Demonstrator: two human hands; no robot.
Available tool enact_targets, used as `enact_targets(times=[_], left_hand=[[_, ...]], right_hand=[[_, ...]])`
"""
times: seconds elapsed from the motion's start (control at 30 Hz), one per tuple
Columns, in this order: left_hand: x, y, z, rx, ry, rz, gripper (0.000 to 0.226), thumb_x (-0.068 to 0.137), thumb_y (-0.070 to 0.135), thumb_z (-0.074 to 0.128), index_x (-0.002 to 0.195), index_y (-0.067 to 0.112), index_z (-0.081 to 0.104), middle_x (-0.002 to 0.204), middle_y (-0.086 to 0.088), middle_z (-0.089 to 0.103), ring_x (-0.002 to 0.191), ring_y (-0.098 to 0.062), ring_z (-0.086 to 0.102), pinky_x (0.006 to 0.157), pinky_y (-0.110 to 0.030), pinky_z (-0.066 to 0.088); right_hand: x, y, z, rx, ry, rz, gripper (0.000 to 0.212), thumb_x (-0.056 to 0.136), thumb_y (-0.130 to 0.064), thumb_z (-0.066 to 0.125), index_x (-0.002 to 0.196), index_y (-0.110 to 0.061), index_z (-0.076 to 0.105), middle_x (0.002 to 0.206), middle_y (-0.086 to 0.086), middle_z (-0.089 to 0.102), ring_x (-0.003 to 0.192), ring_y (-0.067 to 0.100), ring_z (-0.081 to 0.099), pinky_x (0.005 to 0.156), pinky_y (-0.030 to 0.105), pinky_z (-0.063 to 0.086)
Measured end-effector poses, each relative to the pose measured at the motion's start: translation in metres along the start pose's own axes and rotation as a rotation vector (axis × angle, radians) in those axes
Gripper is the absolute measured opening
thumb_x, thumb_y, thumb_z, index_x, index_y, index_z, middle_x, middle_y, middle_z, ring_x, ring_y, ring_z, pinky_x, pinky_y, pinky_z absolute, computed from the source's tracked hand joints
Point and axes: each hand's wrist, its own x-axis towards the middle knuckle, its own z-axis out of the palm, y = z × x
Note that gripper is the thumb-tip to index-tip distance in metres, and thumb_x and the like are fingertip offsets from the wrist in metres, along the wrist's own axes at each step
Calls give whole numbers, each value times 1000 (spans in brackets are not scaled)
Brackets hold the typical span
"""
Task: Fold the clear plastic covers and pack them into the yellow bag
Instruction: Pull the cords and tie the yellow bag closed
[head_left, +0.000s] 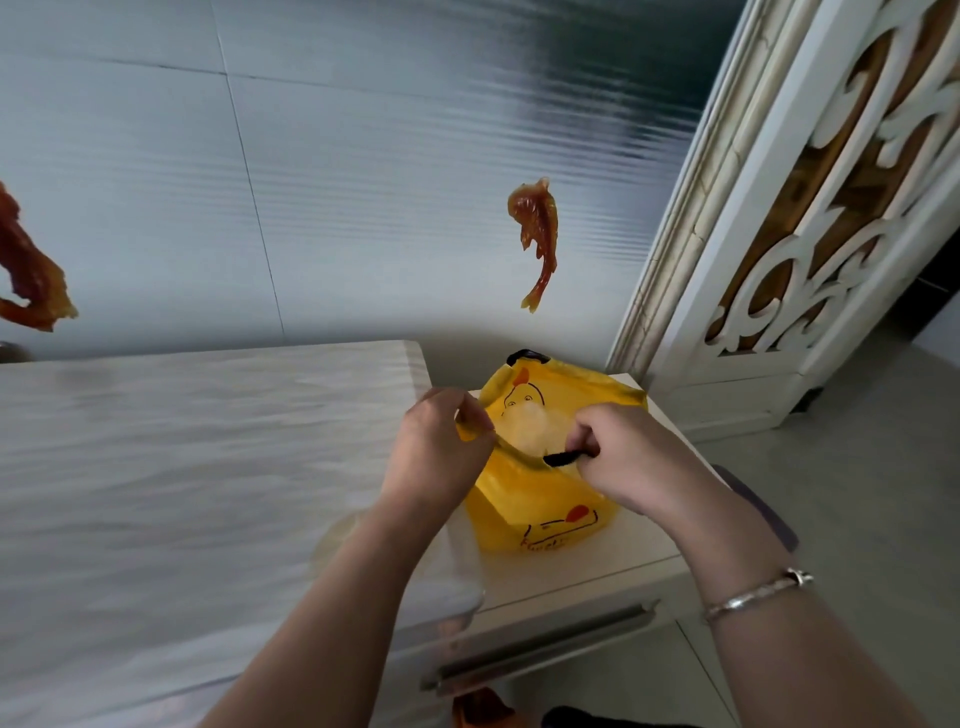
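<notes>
Packing looks nearly done: we see the yellow bag (535, 499) standing on the small white cabinet (597, 561), clear plastic covers (530, 428) bunched inside its open mouth. Our left hand (436, 452) pinches the bag's near-left rim; our right hand (618, 457) has fingers curled on the black handle (563, 458). We judge only closing or lifting remains; no loose covers clearly visible elsewhere.
</notes>
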Motion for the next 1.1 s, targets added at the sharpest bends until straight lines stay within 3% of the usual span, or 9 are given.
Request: enact_targets(times=[0.13, 0.27, 0.37, 0.47, 0.6, 0.7, 0.87, 0.97, 1.1], left_hand=[[2, 6, 2, -145, -114, -39, 36, 76, 11, 74, 105, 21, 55, 111, 5, 55, 102, -8, 49, 66, -5, 37], [-1, 12, 8, -219, -266, -67, 76, 71, 18, 80, 132, 29, 36, 115, 5, 45, 101, -8, 48, 71, -13, 44], [2, 11, 18, -165, -282, -52, 69, 78, 8, 71, 136, 24, 38, 115, 7, 42, 98, -2, 48, 70, -8, 39], [8, 7, 25, -52, -282, 24, 59, 79, -4, 60, 133, 18, 51, 119, 0, 50, 98, -8, 46, 70, -2, 34], [11, 1, 28, -52, -271, 17, 54, 76, -10, 52, 120, 20, 62, 112, 0, 55, 99, -13, 51, 67, -5, 39], [13, -4, 24, -80, -234, -4, 52, 74, -9, 51, 114, 21, 65, 111, 1, 53, 103, -16, 53, 72, -10, 40], [10, 1, 9, -195, -305, -36, 81, 73, 16, 79, 140, 26, 35, 132, 10, 40, 119, -10, 42, 88, -19, 44], [3, 9, 8, -177, -356, -73, 85, 76, 14, 77, 144, 24, 27, 142, 4, 38, 121, -13, 42, 95, -30, 47], [-4, 12, 10, -241, -344, -123, 77, 81, -3, 66, 143, 22, 29, 144, -1, 40, 120, -15, 48, 78, -21, 48]], right_hand=[[10, -3, 9, 89, 230, -132, 12, 88, -17, 62, 91, -27, 57, 97, -10, 58, 91, 11, 58, 71, 32, 53], [19, -7, 18, 22, 341, -197, 41, 86, -18, 66, 121, -25, 46, 126, -3, 43, 118, 16, 42, 76, 24, 46], [32, -9, 18, -37, 311, -194, 69, 87, -11, 62, 146, -24, 28, 156, 1, 18, 144, 25, 14, 111, 37, 31], [48, -11, 17, -133, 179, -170, 84, 89, -4, 55, 153, -29, 7, 162, -6, -6, 148, 22, -13, 118, 44, 9], [64, -16, 24, -88, 77, -156, 77, 87, 4, 52, 150, -30, 23, 159, -2, 20, 149, 21, 4, 120, 46, 5], [65, -17, 24, -25, 202, -137, 40, 88, -5, 55, 119, -28, 60, 124, -2, 61, 118, 22, 53, 102, 38, 42], [54, -14, 8, 143, 312, -142, 18, 88, -10, 59, 100, -24, 63, 100, -4, 60, 89, 13, 58, 70, 28, 50], [43, -13, 8, 54, 226, -108, 42, 89, -16, 61, 128, -26, 48, 122, -1, 48, 92, 17, 58, 67, 28, 51], [37, -15, 15, -70, 164, -89, 81, 89, -13, 62, 150, -34, 13, 137, 4, 34, 70, 9, 51, 45, 17, 37]])
